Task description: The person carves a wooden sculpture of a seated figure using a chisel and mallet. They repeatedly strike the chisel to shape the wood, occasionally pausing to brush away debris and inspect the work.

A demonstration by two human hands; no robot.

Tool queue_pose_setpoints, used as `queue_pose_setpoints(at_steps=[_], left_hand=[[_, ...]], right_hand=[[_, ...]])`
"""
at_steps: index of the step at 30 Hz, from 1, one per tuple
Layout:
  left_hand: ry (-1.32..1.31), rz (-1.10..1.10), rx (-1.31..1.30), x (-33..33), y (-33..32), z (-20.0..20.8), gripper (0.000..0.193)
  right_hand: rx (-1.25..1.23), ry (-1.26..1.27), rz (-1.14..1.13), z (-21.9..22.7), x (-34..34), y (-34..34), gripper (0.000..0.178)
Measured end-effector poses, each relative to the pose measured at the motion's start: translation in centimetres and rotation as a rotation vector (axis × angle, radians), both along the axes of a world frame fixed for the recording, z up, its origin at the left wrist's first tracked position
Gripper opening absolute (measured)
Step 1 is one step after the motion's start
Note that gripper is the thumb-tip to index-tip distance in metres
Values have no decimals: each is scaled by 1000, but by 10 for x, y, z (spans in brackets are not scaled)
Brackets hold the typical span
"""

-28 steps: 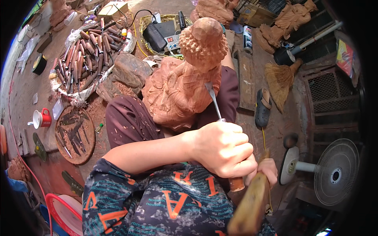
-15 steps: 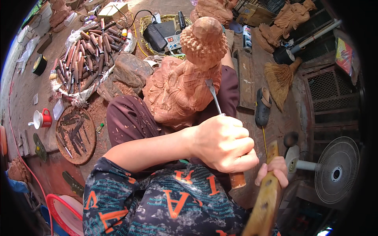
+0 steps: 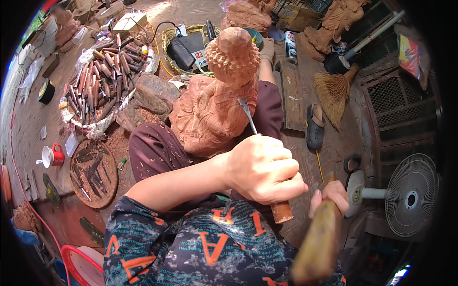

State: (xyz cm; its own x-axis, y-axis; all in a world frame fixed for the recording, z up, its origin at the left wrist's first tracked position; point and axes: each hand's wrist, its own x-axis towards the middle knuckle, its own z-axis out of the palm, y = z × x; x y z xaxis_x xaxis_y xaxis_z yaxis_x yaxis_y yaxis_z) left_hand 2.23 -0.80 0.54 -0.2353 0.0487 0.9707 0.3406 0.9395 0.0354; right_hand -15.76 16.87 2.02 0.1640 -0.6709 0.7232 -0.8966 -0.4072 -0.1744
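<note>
A carved wooden statue with a knobbly, curl-covered head stands between my knees. My left hand is wrapped round the wooden handle of a chisel, whose broad steel tip rests against the statue's side or back. The butt of the handle sticks out below my fist. Off to the right, my right hand grips a worn wooden mallet that looks like a thick bar; its near end is blurred and stands apart from the chisel.
To the left lie a heap of wood-handled chisels and a round board with blades. A red mug is beside them. A fan, a clog and a broom are on the right. Behind the statue stands a basket.
The whole view has shifted slightly. The mallet's near end has swung a little and is more blurred. The chisel tip stays against the statue.
</note>
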Motion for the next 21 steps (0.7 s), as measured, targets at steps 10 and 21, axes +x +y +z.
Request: queue_pose_setpoints(at_steps=[10,21], left_hand=[[-22,15,30,7,-2,3,24],[-77,-91,70,18,-11,10,28]], right_hand=[[-149,-157,147,-5,2,-3,41],[-26,72,-71,5,4,3,35]])
